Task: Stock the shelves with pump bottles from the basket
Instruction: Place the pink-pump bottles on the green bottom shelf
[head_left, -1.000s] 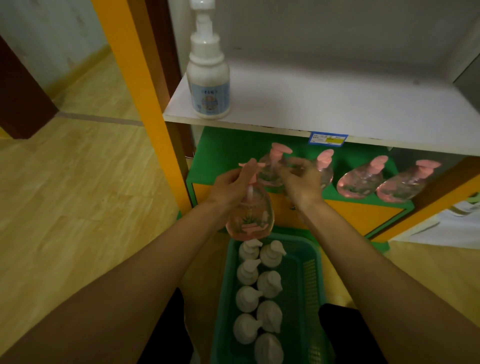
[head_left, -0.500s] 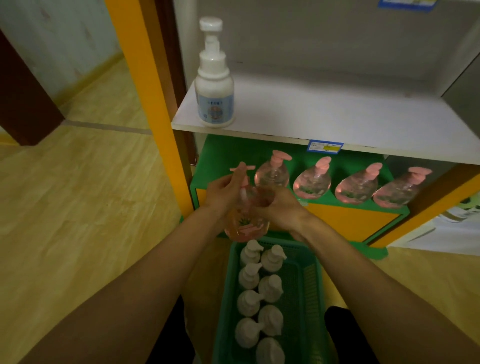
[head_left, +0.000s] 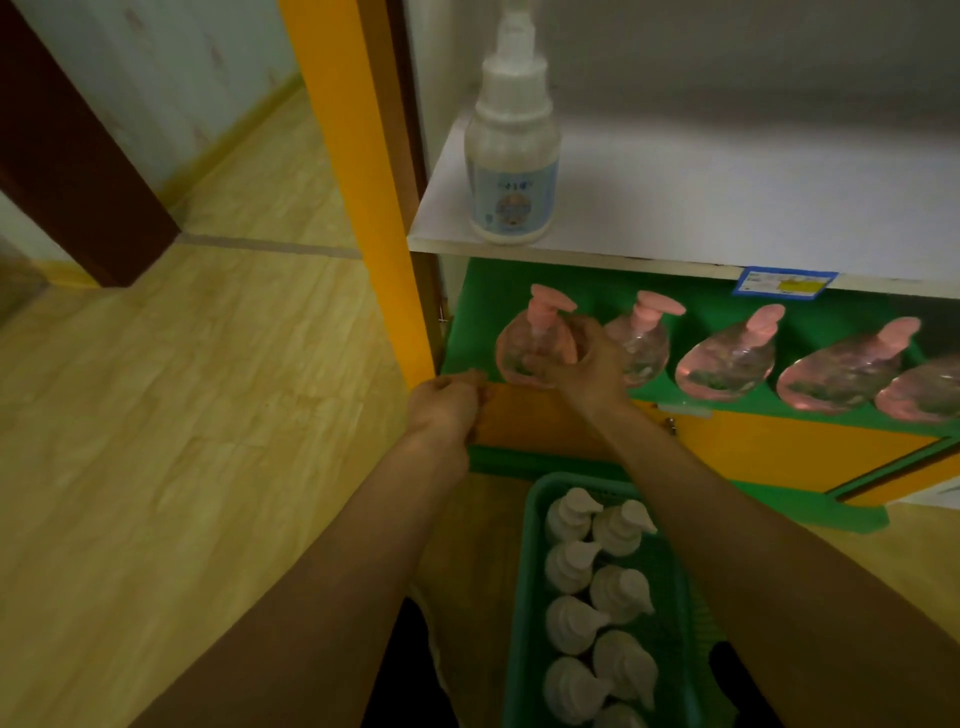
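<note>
Head view looks down on the right hand wrapped around a clear pink pump bottle standing at the left end of the row on the green lower shelf, touching the next bottle. The left hand hangs just beside it at the shelf's front edge, fingers loosely curled, holding nothing, while white pump bottles fill the green basket on the floor below

Pale wood-grain floor, orange upright post, dark brown door frame, blue price label
</note>
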